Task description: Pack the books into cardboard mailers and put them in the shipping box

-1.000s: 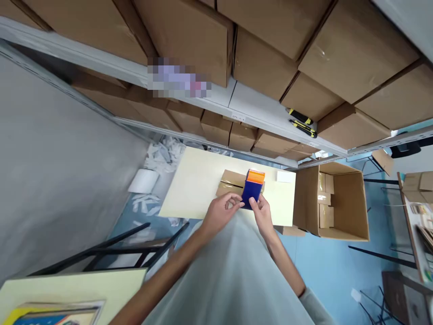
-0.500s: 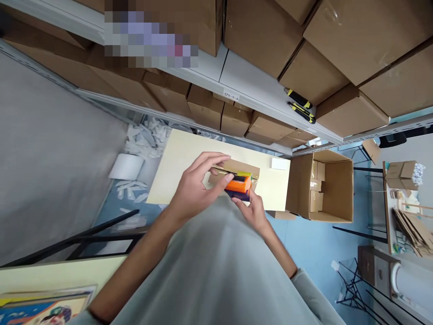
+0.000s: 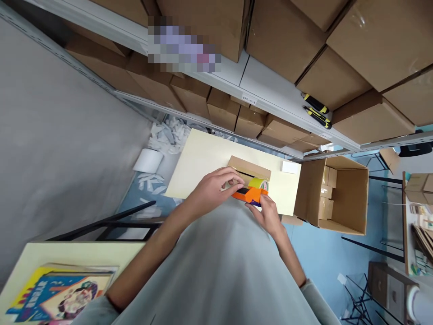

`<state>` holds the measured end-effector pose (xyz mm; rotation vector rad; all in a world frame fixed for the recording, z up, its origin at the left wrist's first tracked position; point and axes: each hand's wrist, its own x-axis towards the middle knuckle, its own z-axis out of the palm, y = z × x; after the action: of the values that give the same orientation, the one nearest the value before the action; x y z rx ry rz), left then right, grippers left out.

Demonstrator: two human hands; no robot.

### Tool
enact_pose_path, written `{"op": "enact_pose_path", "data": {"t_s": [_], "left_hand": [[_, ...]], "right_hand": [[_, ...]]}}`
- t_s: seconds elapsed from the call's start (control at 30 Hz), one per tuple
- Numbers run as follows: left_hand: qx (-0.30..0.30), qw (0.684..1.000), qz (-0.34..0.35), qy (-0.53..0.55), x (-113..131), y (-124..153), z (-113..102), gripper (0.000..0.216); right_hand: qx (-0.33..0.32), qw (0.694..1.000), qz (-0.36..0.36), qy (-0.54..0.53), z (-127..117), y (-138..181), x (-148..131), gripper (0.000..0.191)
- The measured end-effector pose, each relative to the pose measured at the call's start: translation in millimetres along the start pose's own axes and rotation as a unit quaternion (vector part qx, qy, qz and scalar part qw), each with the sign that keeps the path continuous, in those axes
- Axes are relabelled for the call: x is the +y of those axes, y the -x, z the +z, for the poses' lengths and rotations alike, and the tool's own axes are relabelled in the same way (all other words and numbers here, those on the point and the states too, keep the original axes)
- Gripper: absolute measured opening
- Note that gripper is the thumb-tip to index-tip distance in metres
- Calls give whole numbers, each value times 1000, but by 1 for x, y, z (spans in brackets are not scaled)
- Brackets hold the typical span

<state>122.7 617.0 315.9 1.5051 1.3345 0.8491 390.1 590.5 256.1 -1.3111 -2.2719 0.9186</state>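
My right hand [image 3: 268, 214] is wrapped round the end of an orange tape dispenser [image 3: 254, 195], held just in front of my body. A yellow-green roll of tape [image 3: 258, 183] sits in it. My left hand [image 3: 216, 187] reaches over the dispenser's other end, thumb and fingers pinched together; whatever lies between the fingertips is too small to make out. Behind both hands, a small brown cardboard box [image 3: 252, 167] lies on the cream tabletop [image 3: 194, 155], partly covered by my left fingers and the dispenser.
A white slip [image 3: 289, 167] lies on the tabletop's right. Beyond it stands a large open carton [image 3: 348, 194] with small boxes inside. Shelves ahead hold cartons and two box cutters [image 3: 316, 110]. Paper scraps [image 3: 171, 135] lie at left; picture books [image 3: 64, 293] rest on the lower-left table.
The view has shifted, so the scene sits further right. The dispenser has turned and shows its tape roll more. My left fingers have drawn together from a more spread pose.
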Motion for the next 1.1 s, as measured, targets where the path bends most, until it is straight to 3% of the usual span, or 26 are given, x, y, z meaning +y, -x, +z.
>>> {"op": "enact_pose_path", "data": {"t_s": [0.2,0.47,0.7,0.87,0.93,1.1], "left_hand": [[3,998,-69,14,-9,14,8,24],[12,979,-195,54,-43,20,17,35],[2,963,-227,145,-60,24,25,48],[61,947,-276,152,-76,30,4,51],[59,946,-279,153,-89,28,-7,50],[85,938,-279,186,-122,0,-13,49]], "right_hand": [[-95,992,68,-51,-3,-2,-4,27],[-201,941,203,-180,-7,-15,-6,50],[-320,883,251,-236,-44,-30,-8,59],[-371,865,293,-168,-76,-37,-10,61],[-378,865,293,-150,-84,-44,-10,62],[-386,877,258,-124,-89,-90,7,62]]}}
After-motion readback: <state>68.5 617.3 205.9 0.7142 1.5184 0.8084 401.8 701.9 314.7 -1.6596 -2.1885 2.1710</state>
